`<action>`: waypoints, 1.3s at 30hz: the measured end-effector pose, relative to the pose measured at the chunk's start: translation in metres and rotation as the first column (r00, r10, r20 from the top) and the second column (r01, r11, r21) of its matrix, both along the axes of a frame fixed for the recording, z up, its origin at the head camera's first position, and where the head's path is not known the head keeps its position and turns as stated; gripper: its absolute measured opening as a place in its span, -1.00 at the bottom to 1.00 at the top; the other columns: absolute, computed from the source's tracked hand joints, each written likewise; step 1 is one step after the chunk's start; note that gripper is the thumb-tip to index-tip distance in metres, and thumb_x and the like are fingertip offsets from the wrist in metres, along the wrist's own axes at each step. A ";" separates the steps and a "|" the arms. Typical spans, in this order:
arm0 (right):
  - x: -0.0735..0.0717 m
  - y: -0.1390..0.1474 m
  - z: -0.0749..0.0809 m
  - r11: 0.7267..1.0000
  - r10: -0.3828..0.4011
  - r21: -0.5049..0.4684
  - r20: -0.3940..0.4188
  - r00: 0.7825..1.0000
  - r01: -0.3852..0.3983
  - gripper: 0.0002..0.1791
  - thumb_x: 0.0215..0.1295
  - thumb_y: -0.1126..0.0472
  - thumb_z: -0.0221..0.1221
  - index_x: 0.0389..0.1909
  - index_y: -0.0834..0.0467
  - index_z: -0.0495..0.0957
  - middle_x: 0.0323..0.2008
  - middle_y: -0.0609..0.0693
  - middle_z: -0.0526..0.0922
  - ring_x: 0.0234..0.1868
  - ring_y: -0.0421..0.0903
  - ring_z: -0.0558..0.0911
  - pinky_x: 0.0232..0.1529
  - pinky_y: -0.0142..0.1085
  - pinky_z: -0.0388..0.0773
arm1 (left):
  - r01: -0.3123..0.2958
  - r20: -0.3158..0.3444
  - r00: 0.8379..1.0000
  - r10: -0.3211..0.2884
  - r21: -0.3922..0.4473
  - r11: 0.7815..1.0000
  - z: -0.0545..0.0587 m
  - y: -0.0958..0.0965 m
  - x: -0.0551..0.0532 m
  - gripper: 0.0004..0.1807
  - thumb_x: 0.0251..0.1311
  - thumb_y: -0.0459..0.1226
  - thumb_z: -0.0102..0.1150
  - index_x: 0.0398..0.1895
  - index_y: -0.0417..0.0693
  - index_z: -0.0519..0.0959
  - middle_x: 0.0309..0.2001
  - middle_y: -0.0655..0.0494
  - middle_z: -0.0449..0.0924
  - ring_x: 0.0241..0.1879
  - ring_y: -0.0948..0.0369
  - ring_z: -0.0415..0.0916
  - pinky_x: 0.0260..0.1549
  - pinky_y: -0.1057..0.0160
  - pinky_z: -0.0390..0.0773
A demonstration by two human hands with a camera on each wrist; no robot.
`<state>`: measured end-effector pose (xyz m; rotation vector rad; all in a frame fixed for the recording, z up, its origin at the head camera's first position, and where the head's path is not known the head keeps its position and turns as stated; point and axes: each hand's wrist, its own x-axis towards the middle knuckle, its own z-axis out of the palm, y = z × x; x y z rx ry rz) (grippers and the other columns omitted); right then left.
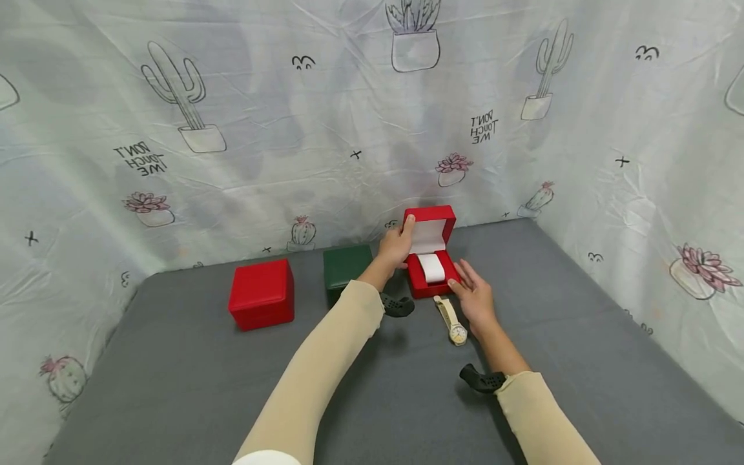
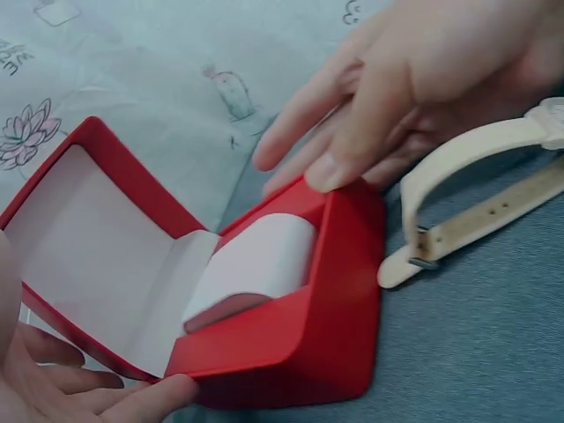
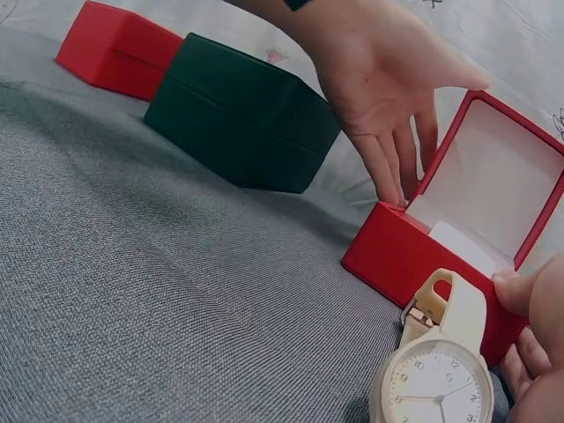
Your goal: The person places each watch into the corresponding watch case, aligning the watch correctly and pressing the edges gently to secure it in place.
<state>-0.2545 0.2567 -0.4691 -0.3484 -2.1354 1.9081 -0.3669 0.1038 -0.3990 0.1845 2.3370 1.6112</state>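
An open red watch box (image 1: 415,278) with a white lining stands at the back of the table, its lid raised. Inside its base sits a white cushion (image 2: 251,264). My left hand (image 1: 395,245) holds the box's left side, thumb at the lid's edge and fingers low near the hinge. At the front right corner, my right hand (image 1: 478,302) grips the base, thumb on the rim and fingers along the side. A wristwatch (image 3: 438,388) with a cream strap and pale dial lies just in front of the box, buckled into a loop, touched by neither hand.
Left of the open box stands a closed dark green box (image 1: 347,265), partly hidden by my left arm. Further left is a closed red box (image 1: 261,294). Grey cloth (image 1: 192,387) covers the table, and a printed curtain (image 1: 325,116) hangs behind and along the sides.
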 end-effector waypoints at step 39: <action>0.002 0.006 -0.004 0.999 -0.045 -0.008 -0.043 0.998 0.045 -0.47 0.29 0.27 0.05 0.30 0.16 0.24 0.22 0.07 0.41 0.28 -0.14 0.35 0.25 -0.31 0.28 | 0.044 -0.300 0.830 -0.470 -0.806 0.591 -0.013 0.030 0.024 -0.27 -0.15 0.08 0.32 0.14 0.03 0.39 0.09 0.10 0.37 0.01 0.14 0.32 0.02 0.08 0.45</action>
